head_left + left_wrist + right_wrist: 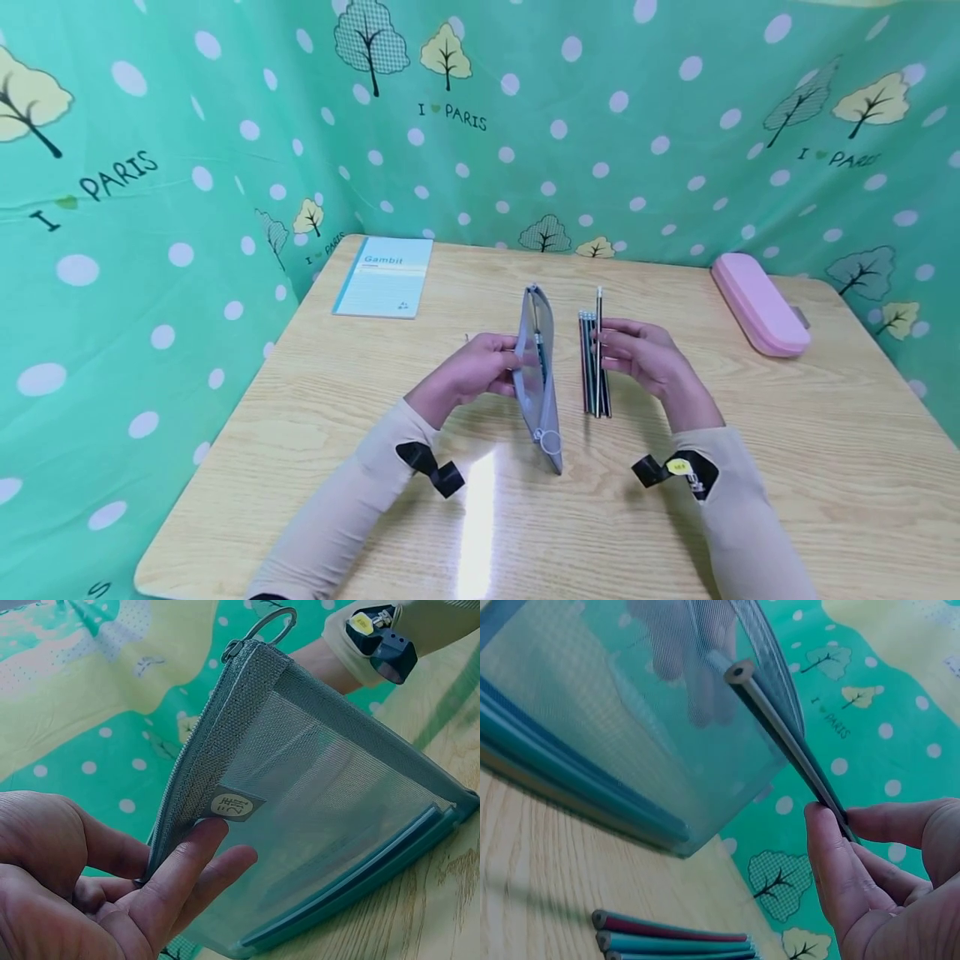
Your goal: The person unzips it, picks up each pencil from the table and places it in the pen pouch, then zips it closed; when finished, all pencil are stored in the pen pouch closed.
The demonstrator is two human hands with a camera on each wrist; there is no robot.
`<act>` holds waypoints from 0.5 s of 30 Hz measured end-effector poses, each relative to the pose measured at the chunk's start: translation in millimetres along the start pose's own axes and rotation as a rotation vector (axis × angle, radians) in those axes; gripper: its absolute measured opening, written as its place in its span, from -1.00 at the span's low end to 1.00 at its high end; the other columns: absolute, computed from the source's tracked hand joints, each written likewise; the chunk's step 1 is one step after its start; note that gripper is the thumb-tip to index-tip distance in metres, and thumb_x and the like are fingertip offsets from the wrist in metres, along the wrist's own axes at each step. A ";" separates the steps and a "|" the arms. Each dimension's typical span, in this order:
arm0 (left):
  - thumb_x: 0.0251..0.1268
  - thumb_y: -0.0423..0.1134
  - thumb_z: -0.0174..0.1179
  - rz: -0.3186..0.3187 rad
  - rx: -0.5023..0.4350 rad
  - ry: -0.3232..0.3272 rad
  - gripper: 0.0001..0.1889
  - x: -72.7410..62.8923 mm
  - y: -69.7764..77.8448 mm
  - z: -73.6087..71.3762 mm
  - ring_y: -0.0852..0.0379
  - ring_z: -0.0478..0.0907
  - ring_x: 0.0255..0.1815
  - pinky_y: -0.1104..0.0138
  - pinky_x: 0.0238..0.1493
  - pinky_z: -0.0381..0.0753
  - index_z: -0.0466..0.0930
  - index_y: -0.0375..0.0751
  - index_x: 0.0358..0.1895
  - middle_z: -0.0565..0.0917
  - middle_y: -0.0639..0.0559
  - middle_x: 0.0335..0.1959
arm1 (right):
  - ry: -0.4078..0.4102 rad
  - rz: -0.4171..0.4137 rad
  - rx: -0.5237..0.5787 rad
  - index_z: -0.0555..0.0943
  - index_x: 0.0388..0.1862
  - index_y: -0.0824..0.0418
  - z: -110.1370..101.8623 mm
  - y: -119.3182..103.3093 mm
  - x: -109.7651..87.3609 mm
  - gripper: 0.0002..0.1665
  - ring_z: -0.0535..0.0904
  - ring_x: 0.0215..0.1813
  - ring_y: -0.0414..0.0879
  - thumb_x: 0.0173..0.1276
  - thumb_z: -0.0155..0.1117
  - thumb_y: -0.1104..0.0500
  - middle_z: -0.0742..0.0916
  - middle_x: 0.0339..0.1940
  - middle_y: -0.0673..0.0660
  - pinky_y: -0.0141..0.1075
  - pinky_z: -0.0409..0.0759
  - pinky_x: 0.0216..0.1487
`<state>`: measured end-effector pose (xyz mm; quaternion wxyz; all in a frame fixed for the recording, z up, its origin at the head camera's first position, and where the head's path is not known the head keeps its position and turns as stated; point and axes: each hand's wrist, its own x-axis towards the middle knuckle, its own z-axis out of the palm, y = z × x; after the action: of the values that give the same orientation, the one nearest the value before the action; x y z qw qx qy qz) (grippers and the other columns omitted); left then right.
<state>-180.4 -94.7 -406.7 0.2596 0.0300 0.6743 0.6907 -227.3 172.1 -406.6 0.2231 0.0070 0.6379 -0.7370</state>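
Observation:
My left hand [487, 364] grips the zip edge of a grey mesh pencil pouch [300, 802], which stands on its long side with its top parted. Through the mesh, pencils [352, 881] show lying along the bottom of the pouch. My right hand [637, 354] pinches one dark striped pencil [787, 742] between thumb and fingers, its flat unsharpened end toward the wrist camera. Below that hand, several more pencils [675, 941] lie side by side on the table, just right of the pouch.
A light blue notebook [386, 279] marked "Gambit" lies at the back left of the wooden table [315, 467]. At the back right is a pink pencil case [761, 304]. A green patterned curtain [540, 133] hangs behind the table and along its left side.

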 end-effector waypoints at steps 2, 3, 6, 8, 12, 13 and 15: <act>0.58 -0.42 0.01 0.005 0.002 -0.001 -0.65 0.0 -0.6 -0.3 0.18 0.68 -0.36 0.47 -0.41 0.75 0.50 -0.54 0.29 0.69 -0.37 0.02 | -0.005 -0.001 -0.011 0.21 0.48 0.55 2.4 -1.8 -1.9 -0.38 0.76 -0.20 -0.22 0.56 0.14 0.37 0.81 -0.21 -0.06 -0.45 0.78 -0.21; 0.58 -0.42 0.00 0.007 0.003 -0.002 -0.65 0.0 -1.0 -0.5 0.18 0.68 -0.36 0.47 -0.40 0.75 0.50 -0.55 0.28 0.69 -0.37 0.02 | -0.007 -0.002 -0.016 0.19 0.49 0.55 3.3 -2.5 -2.9 -0.37 0.76 -0.19 -0.22 0.56 0.13 0.37 0.81 -0.20 -0.06 -0.45 0.78 -0.21; 0.58 -0.43 0.00 0.013 0.001 -0.006 -0.65 -0.4 -1.6 -0.7 0.17 0.68 -0.35 0.44 -0.37 0.78 0.49 -0.56 0.29 0.69 -0.34 -0.01 | -0.011 -0.009 -0.036 0.17 0.51 0.56 6.1 -3.5 -5.5 -0.35 0.76 -0.16 -0.21 0.57 0.12 0.37 0.80 -0.19 -0.09 -0.45 0.78 -0.21; 0.59 -0.43 -0.01 0.015 0.000 -0.008 -0.64 -0.6 -2.1 -0.7 0.16 0.69 -0.34 0.41 -0.33 0.80 0.48 -0.56 0.30 0.70 -0.34 -0.01 | -0.016 -0.015 -0.046 0.18 0.50 0.56 7.8 -3.6 -6.8 -0.36 0.76 -0.15 -0.20 0.57 0.12 0.37 0.81 -0.17 -0.09 -0.45 0.78 -0.20; 0.59 -0.44 -0.03 0.017 -0.007 -0.010 -0.62 -1.0 -2.1 -0.5 0.13 0.73 -0.29 0.34 -0.21 0.83 0.45 -0.56 0.33 0.67 -0.45 0.09 | -0.032 -0.028 -0.056 0.18 0.49 0.57 11.3 -4.5 -9.2 -0.37 0.76 -0.13 -0.21 0.58 0.11 0.36 0.81 -0.17 -0.10 -0.45 0.77 -0.20; 0.59 -0.44 -0.03 0.017 -0.008 -0.012 -0.62 -1.1 -2.0 -0.2 0.13 0.73 -0.28 0.33 -0.19 0.83 0.45 -0.57 0.34 0.66 -0.47 0.11 | -0.037 -0.032 -0.058 0.18 0.49 0.57 12.2 -5.0 -9.9 -0.38 0.76 -0.13 -0.21 0.58 0.10 0.36 0.81 -0.17 -0.11 -0.45 0.77 -0.20; 0.59 -0.43 -0.03 0.018 -0.008 -0.013 -0.61 -1.0 -2.0 0.0 0.13 0.73 -0.28 0.33 -0.18 0.83 0.45 -0.57 0.34 0.66 -0.48 0.11 | -0.043 -0.041 -0.054 0.19 0.48 0.58 14.3 -6.3 -11.6 -0.39 0.76 -0.15 -0.21 0.58 0.09 0.38 0.81 -0.18 -0.11 -0.46 0.77 -0.21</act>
<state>-178.9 -95.2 -408.3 0.2579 0.0395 0.6694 0.6956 -215.1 162.9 -394.6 0.2216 -0.0280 0.6528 -0.7238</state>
